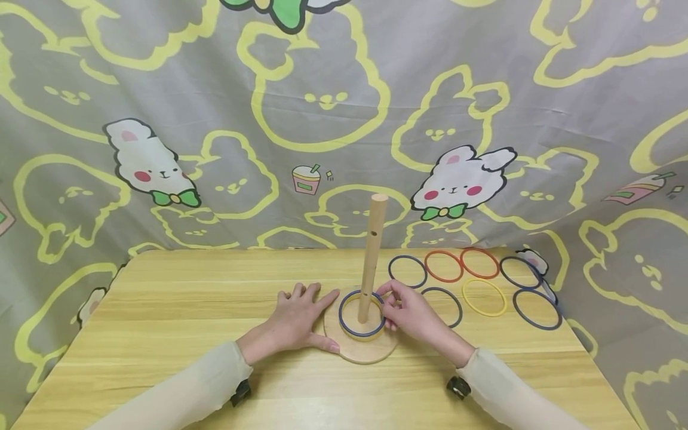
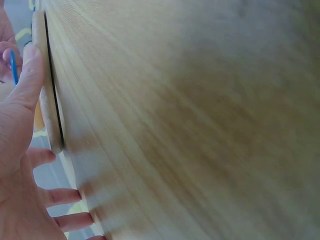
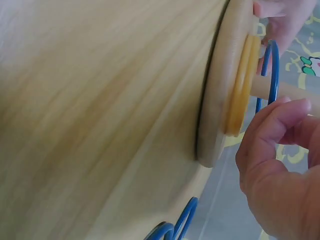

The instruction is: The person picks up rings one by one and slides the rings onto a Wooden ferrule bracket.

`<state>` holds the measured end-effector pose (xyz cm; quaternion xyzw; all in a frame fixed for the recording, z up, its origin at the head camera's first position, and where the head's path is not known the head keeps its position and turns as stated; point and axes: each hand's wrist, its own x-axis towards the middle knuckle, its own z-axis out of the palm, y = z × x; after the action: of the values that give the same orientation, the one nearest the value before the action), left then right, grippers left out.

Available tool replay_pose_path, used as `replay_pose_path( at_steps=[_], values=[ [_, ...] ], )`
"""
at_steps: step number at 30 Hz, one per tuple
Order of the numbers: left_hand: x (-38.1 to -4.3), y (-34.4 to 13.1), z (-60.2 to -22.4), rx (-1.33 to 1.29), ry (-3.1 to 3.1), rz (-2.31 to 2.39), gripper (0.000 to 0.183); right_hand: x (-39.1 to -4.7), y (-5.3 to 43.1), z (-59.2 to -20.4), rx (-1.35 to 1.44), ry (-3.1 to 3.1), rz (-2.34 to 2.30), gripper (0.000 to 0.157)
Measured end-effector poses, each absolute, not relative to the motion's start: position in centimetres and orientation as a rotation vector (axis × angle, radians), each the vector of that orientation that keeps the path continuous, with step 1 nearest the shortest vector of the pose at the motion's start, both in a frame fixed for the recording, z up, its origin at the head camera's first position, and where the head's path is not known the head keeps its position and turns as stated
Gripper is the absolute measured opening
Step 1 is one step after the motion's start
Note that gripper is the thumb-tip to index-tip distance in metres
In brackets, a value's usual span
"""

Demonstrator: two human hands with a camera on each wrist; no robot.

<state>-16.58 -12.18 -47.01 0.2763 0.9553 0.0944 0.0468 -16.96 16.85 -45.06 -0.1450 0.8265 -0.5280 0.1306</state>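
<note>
A wooden peg (image 1: 374,251) rises from a round wooden base (image 1: 360,353) in the middle of the table. Low around the peg, a blue ring (image 3: 274,70) hangs tilted, a little above the stacked yellow rings (image 3: 241,90) lying on the base. My right hand (image 1: 412,312) pinches that blue ring at its right side between thumb and fingers. On the left, my left hand (image 1: 292,321) has its fingers spread, with thumb and index finger at the edge of the base and the other fingertips on the tabletop.
Right of the base lie several loose rings on the table (image 1: 204,280): blue ones (image 1: 561,313), two red ones (image 1: 426,266) and a yellow one (image 1: 464,292). A grey patterned curtain (image 1: 215,101) hangs behind the table and along its sides.
</note>
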Motion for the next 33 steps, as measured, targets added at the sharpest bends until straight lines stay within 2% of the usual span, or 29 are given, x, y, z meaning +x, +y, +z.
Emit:
replay_pose_path(
  at_steps=[9, 19, 24, 29, 33],
  values=[
    [-16.6, -12.2, -46.9, 0.851, 2.922, 0.284, 0.119, -17.2, 17.0, -45.9, -0.391, 2.423, -1.486, 0.029],
    [-16.6, -12.2, -46.8, 0.861, 2.920, 0.284, 0.118, -17.0, 17.6, -45.9, -0.325, 2.475, -1.484, 0.019],
    [-16.6, -12.2, -46.9, 0.862, 2.915, 0.289, 0.119, -16.6, 19.1, -45.9, -0.225, 2.557, -1.508, 0.016],
    [-16.6, -12.2, -46.9, 0.858, 2.912, 0.292, 0.119, -16.3, 21.2, -45.8, -0.160, 2.629, -1.534, 0.023],
    [-16.5, -12.2, -46.9, 0.850, 2.912, 0.291, 0.118, -16.2, 23.3, -45.6, -0.177, 2.718, -1.467, 0.022]
  ],
)
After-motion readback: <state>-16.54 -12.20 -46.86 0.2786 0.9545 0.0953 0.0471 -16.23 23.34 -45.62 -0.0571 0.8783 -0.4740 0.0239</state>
